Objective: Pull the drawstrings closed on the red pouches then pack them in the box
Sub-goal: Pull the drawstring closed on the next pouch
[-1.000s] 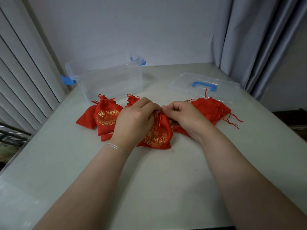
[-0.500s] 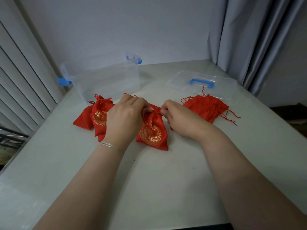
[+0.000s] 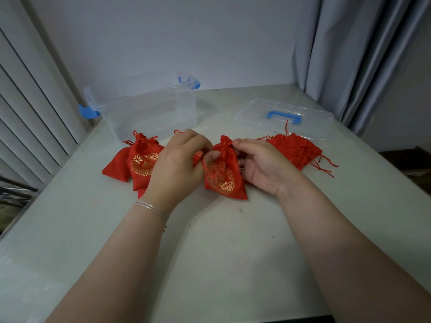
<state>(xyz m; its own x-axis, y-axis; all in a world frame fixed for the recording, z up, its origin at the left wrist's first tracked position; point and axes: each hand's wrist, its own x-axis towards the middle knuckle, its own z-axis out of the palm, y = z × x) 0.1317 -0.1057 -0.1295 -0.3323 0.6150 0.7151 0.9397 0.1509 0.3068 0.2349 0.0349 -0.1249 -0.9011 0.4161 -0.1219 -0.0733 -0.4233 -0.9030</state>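
**Cinching a satin drawstring pouch: handling properties and setting**

The red pouch (image 3: 222,174) with a gold embroidered medallion lies flat on the surface (image 3: 233,241), its gathered neck pointing toward the clear plastic box (image 3: 149,110) that stands open behind it. The left hand (image 3: 179,164) has its fingers curled around a loop of red drawstring (image 3: 205,165) at the pouch's left edge; the right hand (image 3: 261,163) pinches the cord at the bunched neck between thumb and fingertip, the other fingers loosely spread. The neck appears almost fully drawn shut.

The fabric looks thin, glossy and limp, so the pouch is judged light, soft and somewhat slippery; it should fold rather than hold shape, and nothing about it suggests fragility. The cords, or the gathered neck just below them, offer the surest hold; the smooth body would likely slide under a flat grip.

Left of the held pouch, partly behind the left hand, a cluster of closed pouches (image 3: 142,159) already shows tied necks. To its right lies a heap of flat pouches (image 3: 293,149) with loose cords trailing. Beyond that heap rests the clear lid (image 3: 284,117) with a blue handle. The box carries blue latches and no pouch is visible inside it.

The surface is pale, smooth and matte. A plain wall (image 3: 175,38) closes the far side, vertical blinds (image 3: 30,108) stand left of the box, and a grey curtain (image 3: 349,54) hangs beyond the lid.
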